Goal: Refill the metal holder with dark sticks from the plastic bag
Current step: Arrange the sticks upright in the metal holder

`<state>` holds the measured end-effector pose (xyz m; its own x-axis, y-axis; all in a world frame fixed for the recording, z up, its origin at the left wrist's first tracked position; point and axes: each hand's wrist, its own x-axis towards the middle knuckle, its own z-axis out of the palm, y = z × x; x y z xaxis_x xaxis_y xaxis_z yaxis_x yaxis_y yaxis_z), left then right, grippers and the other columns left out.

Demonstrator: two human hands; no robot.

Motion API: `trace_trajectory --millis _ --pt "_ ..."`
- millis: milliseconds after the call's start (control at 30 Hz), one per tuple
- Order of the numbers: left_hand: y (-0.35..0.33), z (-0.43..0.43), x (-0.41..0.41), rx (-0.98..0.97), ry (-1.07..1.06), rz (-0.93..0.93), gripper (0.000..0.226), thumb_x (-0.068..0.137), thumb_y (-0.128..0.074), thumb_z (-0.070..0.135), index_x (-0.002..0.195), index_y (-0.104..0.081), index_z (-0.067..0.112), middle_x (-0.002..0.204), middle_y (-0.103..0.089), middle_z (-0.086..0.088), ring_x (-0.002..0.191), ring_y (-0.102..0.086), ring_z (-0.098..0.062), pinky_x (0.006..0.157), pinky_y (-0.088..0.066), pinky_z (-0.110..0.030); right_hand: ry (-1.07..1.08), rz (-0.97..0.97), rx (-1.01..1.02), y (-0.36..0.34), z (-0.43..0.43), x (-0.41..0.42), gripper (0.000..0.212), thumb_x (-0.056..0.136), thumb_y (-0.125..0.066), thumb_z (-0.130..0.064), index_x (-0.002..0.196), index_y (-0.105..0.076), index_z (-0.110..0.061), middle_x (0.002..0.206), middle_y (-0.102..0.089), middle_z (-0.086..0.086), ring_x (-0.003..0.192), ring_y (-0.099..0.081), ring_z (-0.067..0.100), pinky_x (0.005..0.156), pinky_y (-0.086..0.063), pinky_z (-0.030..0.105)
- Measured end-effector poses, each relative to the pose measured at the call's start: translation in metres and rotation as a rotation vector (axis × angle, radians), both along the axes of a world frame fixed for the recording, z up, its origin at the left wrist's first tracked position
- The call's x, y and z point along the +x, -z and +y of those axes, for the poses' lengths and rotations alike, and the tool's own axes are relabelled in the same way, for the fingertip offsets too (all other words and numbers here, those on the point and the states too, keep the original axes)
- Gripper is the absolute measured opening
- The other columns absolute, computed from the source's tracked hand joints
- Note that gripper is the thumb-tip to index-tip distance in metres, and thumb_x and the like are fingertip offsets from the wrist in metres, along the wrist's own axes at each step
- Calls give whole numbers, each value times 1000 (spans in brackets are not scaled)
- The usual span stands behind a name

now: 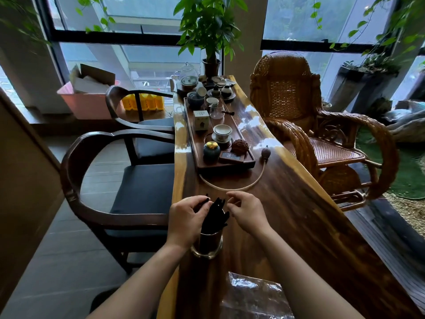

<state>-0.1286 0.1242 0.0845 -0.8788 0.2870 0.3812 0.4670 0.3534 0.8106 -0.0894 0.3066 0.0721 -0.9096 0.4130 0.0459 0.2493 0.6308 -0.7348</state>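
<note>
Nearest, at six o'clock in the view, a crumpled clear plastic bag is lying flat on the glossy wooden surface. Just past it, toward eleven o'clock from the bag, the metal holder is standing upright near the surface's left edge, with a bundle of dark sticks leaning out of its mouth.

The left hand is hovering at nine o'clock of the sticks, its fingers curling round the upper ends of a few of them. The right hand is sitting at three o'clock of the bundle, its fingers bent with thumb and forefinger close together; I cannot tell whether they are pinching anything.

Farther on, at twelve o'clock, a pale tube is looping in front of a long tray carrying tea things. A dark armchair is standing at nine o'clock, a wicker chair at two o'clock, and a potted plant at the far end.
</note>
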Motion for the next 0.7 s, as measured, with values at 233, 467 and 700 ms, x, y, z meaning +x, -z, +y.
trace_trajectory --millis 233,467,700 --pt "4 -1 0 -7 -19 -11 14 82 -79 18 97 -79 16 88 -75 10 81 -69 2 72 -55 -13 -59 -25 114 1 -13 -11 19 89 -70 -18 105 -79 -20 102 -79 -3 98 -71 12 83 -51 19" --pt "-3 4 -5 -16 38 -28 13 84 -78 23 97 -78 23 86 -71 20 85 -67 8 70 -49 -5 -50 181 152 -34 -9 3 8 86 -76 -21 91 -79 -26 83 -75 -11 77 -68 0 72 -56 19" --pt "-26 11 -5 43 162 10 19 87 -74 24 103 -73 34 86 -67 32 85 -68 10 71 -51 -5 -177 305 88 -63 -15 5 14 85 -78 -23 98 -77 -29 83 -70 -20 81 -66 -10 70 -48 3"
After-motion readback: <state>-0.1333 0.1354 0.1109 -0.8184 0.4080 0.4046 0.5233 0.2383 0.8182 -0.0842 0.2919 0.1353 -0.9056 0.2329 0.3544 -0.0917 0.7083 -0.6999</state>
